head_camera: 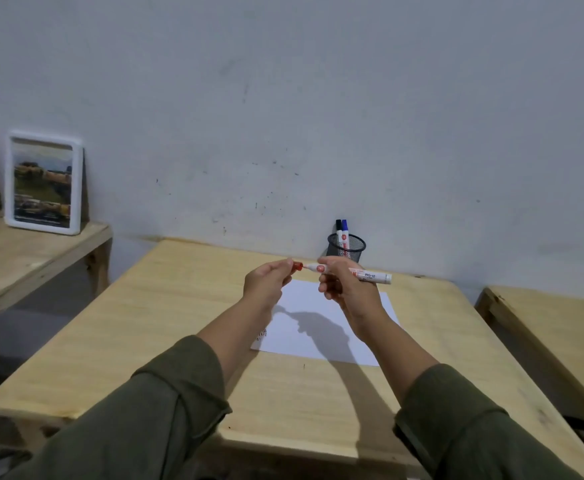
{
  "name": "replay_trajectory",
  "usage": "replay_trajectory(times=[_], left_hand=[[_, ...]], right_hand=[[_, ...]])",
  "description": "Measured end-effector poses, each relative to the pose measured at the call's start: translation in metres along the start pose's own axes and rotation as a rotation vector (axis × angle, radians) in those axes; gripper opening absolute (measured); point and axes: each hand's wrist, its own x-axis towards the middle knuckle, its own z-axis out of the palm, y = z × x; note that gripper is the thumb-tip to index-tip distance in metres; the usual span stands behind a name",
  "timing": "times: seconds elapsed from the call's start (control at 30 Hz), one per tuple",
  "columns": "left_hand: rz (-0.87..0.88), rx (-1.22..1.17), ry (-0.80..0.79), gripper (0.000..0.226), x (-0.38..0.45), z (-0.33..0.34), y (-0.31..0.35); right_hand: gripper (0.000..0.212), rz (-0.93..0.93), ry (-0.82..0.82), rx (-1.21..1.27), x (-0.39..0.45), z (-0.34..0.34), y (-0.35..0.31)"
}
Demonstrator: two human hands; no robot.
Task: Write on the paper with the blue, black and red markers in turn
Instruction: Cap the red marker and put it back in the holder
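Just beyond the right hand's fingers (325, 263) a black mesh cup (347, 245) stands against the wall, holding the black marker (338, 226) and the blue marker (345, 227) upright, caps up. The right hand (347, 292) grips the red marker (370, 274) by its white barrel, nib pointing left. The left hand (266, 282) pinches the red cap (297, 266) between fingertips, a small gap off the nib (cap and nib are apart). Below both hands the paper (321, 323) lies flat on the pale wooden desk (145, 323), with small writing near its left edge. Left of the hands, a lower side table (23, 251) carries a framed picture (42, 183) leaning on the grey wall. Bare desk surrounds the paper on every side.
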Motion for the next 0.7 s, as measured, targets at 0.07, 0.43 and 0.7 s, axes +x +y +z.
replay_trajectory(times=[0.07, 0.43, 0.7], left_hand=[[-0.02, -0.004, -0.018, 0.007, -0.002, 0.006, 0.003], [-0.128, -0.02, -0.122, 0.018, -0.011, 0.026, 0.019], [-0.068, -0.27, -0.125, 0.005, -0.018, 0.045, 0.026]], right_hand=[[0.017, -0.012, -0.001, -0.006, 0.0, -0.003, -0.004], [0.018, -0.131, -0.073, -0.165, -0.007, -0.016, -0.019], [0.016, -0.034, -0.022, 0.333, -0.01, -0.009, -0.019]])
